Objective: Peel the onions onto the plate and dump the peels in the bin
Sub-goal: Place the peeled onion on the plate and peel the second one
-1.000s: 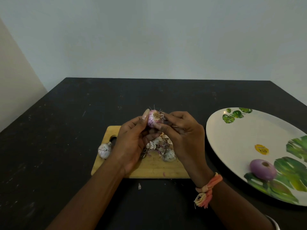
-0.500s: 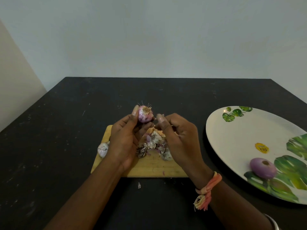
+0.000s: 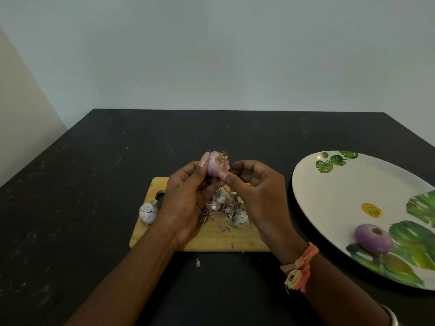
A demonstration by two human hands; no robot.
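My left hand (image 3: pixel 186 196) holds a small pink onion (image 3: pixel 217 164) up above the wooden cutting board (image 3: pixel 211 241), root end facing up. The thumb and fingers of my right hand (image 3: pixel 256 196) pinch at the onion's right side. A heap of dry peels (image 3: pixel 229 208) lies on the board under my hands. An unpeeled onion (image 3: pixel 148 211) rests at the board's left edge. One peeled purple onion (image 3: pixel 373 238) sits on the white leaf-patterned plate (image 3: pixel 341 196) at the right.
The board and plate lie on a black table (image 3: pixel 82 184) whose far edge meets a pale wall. A small peel scrap (image 3: pixel 198 262) lies on the table just in front of the board. No bin is in view.
My right hand had drawn away from the onion and has come back to pinch its right side. The left hand has kept the onion raised, turning it slightly.
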